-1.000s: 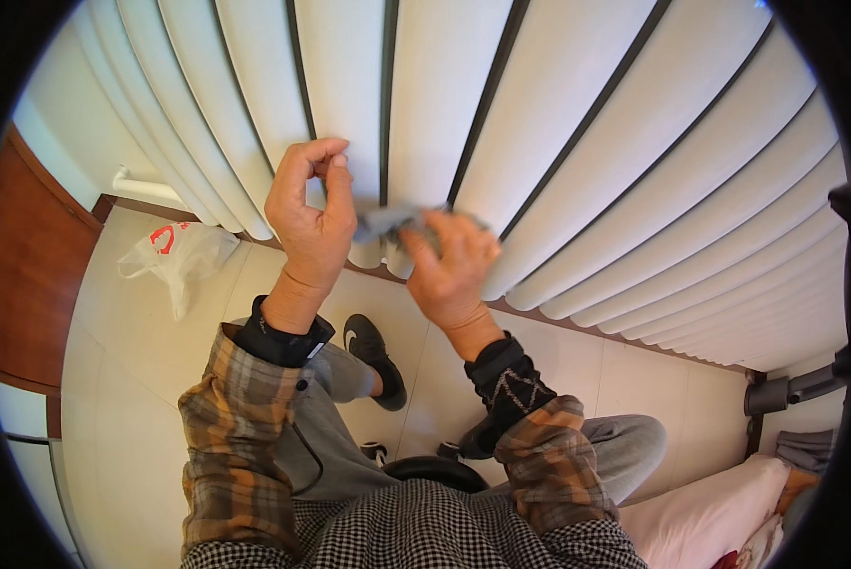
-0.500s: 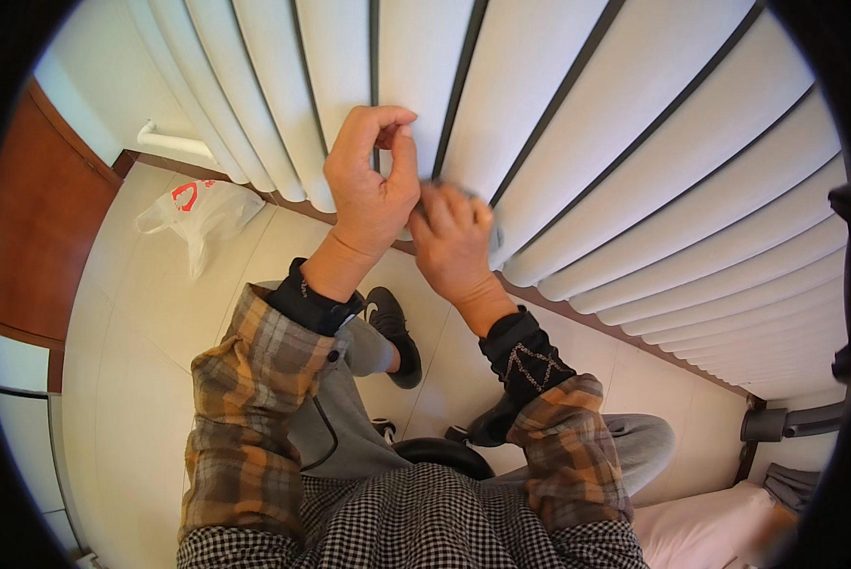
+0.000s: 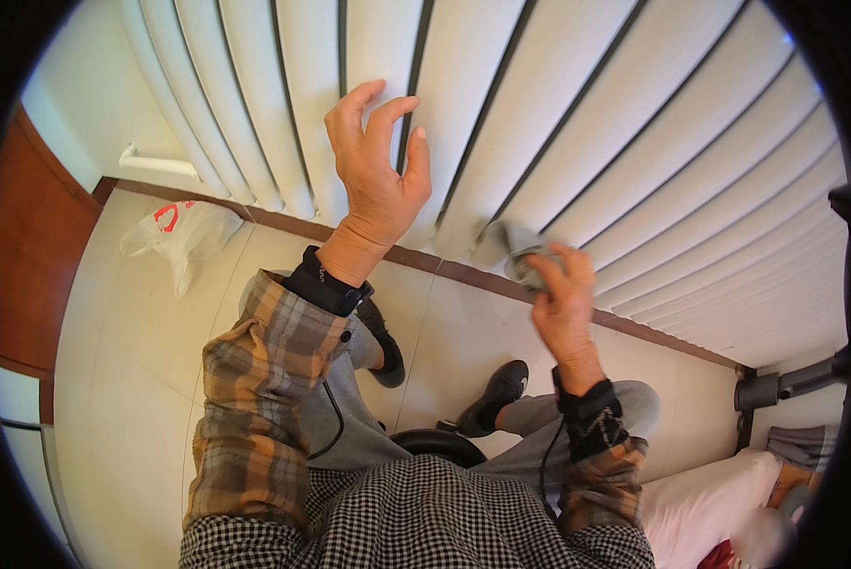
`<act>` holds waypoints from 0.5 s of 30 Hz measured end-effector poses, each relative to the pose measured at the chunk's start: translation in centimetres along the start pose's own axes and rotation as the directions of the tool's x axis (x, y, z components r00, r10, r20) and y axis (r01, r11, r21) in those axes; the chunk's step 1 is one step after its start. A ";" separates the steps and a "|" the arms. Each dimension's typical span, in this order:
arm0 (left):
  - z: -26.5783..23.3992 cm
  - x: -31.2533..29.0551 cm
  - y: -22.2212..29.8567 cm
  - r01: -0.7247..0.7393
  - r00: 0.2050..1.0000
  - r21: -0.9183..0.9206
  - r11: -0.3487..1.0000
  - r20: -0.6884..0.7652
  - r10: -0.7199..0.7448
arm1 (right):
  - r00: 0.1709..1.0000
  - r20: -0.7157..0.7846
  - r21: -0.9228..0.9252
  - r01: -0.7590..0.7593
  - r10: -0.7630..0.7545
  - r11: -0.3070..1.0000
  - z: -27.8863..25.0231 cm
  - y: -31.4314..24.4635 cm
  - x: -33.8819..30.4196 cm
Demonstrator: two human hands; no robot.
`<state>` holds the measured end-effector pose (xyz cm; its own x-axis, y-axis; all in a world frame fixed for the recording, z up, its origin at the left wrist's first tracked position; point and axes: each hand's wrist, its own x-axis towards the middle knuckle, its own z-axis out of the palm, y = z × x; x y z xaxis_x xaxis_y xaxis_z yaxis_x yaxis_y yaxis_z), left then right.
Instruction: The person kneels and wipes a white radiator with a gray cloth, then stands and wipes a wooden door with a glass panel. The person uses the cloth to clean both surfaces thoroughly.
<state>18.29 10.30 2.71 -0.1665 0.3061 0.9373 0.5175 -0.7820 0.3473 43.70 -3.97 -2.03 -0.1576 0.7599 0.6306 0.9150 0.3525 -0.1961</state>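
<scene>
A white column radiator [image 3: 454,123] with dark gaps between its tubes stretches along the wall ahead of me. My left hand [image 3: 378,166] is raised in front of its tubes, fingers curled and apart, holding nothing; I cannot tell if the fingertips touch a tube. Lower down and to the right, my right hand [image 3: 566,299] pinches a grey cloth [image 3: 518,248]. The cloth hangs out leftward beside the tubes' lower ends and is partly blurred by motion.
On the tiled floor at left lies a white plastic bag [image 3: 181,237] with red print, near a white pipe [image 3: 160,164]. A brown door [image 3: 36,247] stands far left. Pink fabric [image 3: 710,498] and a dark bracket [image 3: 786,384] are at lower right. My shoes [image 3: 501,394] rest below the radiator.
My right hand has moved right and down, away from the left hand, carrying the grey cloth. The left hand's fingers have spread from a pinch.
</scene>
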 end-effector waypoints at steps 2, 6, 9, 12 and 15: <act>0.7 0.1 0.7 -0.073 0.997 0.049 0.996 -0.013 0.073 | 0.984 -0.177 -0.069 -0.037 0.024 0.997 -4.7 0.9 0.9; 2.2 -0.4 2.2 -0.149 0.988 0.123 0.981 0.044 0.145 | 0.829 -0.554 -0.254 -0.077 -0.080 0.964 -15.7 4.0 4.1; 2.8 -1.5 3.0 -0.134 0.988 0.160 0.978 0.093 0.120 | 0.662 -0.727 -0.377 -0.166 -0.181 0.911 -21.1 6.8 6.8; 3.1 -3.0 3.1 -0.099 0.986 0.177 0.979 0.151 0.073 | 0.633 -0.762 -0.335 -0.197 -0.142 0.921 -19.8 10.7 10.1; 3.5 -4.2 2.7 -0.079 0.977 0.239 0.968 0.212 0.028 | 0.645 -0.760 -0.292 -0.232 -0.077 0.928 -15.0 13.1 8.5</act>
<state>23.32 8.77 -0.42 0.0293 0.3924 0.9193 0.7146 -0.6513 0.2552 59.96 -1.05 12.07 0.1097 0.0482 0.9928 0.9940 -0.0085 -0.1094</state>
